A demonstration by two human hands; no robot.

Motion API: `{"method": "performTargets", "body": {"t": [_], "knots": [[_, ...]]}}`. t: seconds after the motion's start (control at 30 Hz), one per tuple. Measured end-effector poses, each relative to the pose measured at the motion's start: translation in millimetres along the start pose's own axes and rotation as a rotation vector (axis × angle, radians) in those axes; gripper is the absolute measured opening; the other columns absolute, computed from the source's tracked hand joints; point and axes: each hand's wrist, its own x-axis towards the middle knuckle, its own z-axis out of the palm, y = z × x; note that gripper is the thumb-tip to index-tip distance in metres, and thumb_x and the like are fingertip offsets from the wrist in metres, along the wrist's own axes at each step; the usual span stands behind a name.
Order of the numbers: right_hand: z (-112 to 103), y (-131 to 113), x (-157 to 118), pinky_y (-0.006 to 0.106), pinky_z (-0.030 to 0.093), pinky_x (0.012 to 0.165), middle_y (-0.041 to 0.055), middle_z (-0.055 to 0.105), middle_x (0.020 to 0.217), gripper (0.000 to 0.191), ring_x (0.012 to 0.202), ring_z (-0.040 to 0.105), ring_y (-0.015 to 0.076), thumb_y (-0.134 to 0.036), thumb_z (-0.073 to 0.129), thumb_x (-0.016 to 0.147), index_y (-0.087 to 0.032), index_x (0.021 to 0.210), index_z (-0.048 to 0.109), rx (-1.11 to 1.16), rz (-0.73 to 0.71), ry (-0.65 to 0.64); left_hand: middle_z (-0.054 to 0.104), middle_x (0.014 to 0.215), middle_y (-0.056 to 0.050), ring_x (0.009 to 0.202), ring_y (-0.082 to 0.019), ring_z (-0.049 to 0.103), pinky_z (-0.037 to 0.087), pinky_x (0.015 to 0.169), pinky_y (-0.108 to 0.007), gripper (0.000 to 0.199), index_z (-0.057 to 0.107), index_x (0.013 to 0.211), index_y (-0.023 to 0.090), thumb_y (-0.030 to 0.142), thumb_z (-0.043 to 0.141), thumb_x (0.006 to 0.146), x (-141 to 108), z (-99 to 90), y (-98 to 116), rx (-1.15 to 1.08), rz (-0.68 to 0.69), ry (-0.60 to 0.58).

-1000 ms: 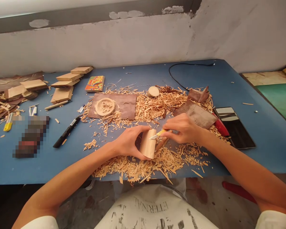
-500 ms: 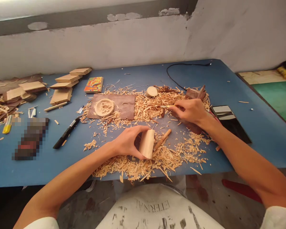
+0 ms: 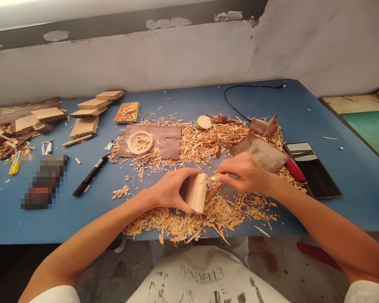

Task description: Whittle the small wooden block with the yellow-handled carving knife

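Note:
A pale wood block [image 3: 196,195] with rounded sides stands tilted in my left hand [image 3: 170,187], thumb at the near end and fingers at the far end. My right hand [image 3: 248,173] is closed around a small yellow-handled knife [image 3: 215,175]. Its blade points left and lies at the upper right side of the block, seemingly touching it. Below both hands spread wood shavings [image 3: 224,210], and a brown wooden stick lies partly hidden behind the block.
A carved round wooden piece [image 3: 140,143] rests on brown sandpaper [image 3: 169,145]. Beyond are a wood disc [image 3: 204,122] and a black cable [image 3: 230,101]. A phone [image 3: 316,172] lies right; a black marker [image 3: 90,176], wood blocks [image 3: 85,126] and a yellow cutter [image 3: 15,163] lie left.
My right hand has come from the far shavings pile toward me and left, bringing the knife to the block. My left hand still holds the block in nearly the same place.

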Motion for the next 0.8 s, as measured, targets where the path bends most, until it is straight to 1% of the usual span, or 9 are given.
{"method": "performTargets", "body": {"t": [0.13,0.33,0.47,0.6,0.7,0.8], "knots": [[-2.3,-8.2,1.8,0.028,0.026,0.054,-0.0033,0.057,0.056,0.041,0.05,0.045,0.0088,-0.046,0.057,0.102,-0.018,0.073,0.065,-0.084,-0.01,-0.023,0.065,0.136,-0.014,0.12,-0.036,0.066,0.053,0.101,-0.05,0.102,0.049,0.139,0.023,0.06,0.091,0.053,0.7,0.2,3.6,0.017,-0.025,-0.007],[-15.3,-17.6,1.2,0.032,0.023,0.054,-0.0015,0.059,0.057,0.043,0.051,0.047,0.0104,-0.048,0.055,0.102,-0.019,0.072,0.067,-0.245,-0.003,-0.087,0.068,0.127,-0.012,0.111,-0.033,0.069,0.055,0.094,-0.047,0.097,0.05,0.135,0.023,0.057,0.091,0.053,1.8,0.3,11.3,0.035,-0.056,0.0],[-16.9,-21.2,0.7,0.033,0.022,0.054,-0.0016,0.057,0.055,0.044,0.05,0.046,0.0107,-0.048,0.055,0.103,-0.02,0.071,0.067,-0.262,-0.03,-0.104,0.068,0.128,-0.013,0.112,-0.035,0.069,0.055,0.093,-0.048,0.097,0.05,0.135,0.021,0.057,0.09,0.054,2.1,0.1,12.3,0.036,-0.062,0.0],[-15.1,-22.3,-1.2,0.032,0.022,0.053,-0.0019,0.057,0.054,0.044,0.049,0.046,0.0101,-0.048,0.056,0.102,-0.019,0.071,0.067,-0.241,0.018,-0.095,0.067,0.13,-0.014,0.113,-0.035,0.068,0.055,0.096,-0.049,0.098,0.05,0.135,0.021,0.056,0.09,0.054,1.9,1.1,12.6,0.036,-0.075,0.02],[-14.6,-23.2,-4.2,0.032,0.024,0.053,-0.0022,0.059,0.055,0.041,0.05,0.048,0.0097,-0.046,0.057,0.102,-0.019,0.073,0.067,-0.208,0.047,-0.095,0.067,0.131,-0.012,0.113,-0.033,0.069,0.055,0.097,-0.049,0.097,0.049,0.136,0.023,0.054,0.09,0.054,2.0,3.1,13.4,0.047,-0.069,0.031],[-13.8,-22.9,-7.7,0.031,0.027,0.054,-0.0027,0.06,0.056,0.039,0.05,0.049,0.0096,-0.045,0.058,0.102,-0.019,0.074,0.066,-0.196,0.047,-0.074,0.067,0.132,-0.012,0.114,-0.034,0.068,0.055,0.099,-0.05,0.097,0.049,0.137,0.024,0.054,0.09,0.055,2.8,4.9,14.7,0.058,-0.066,0.043]]}}
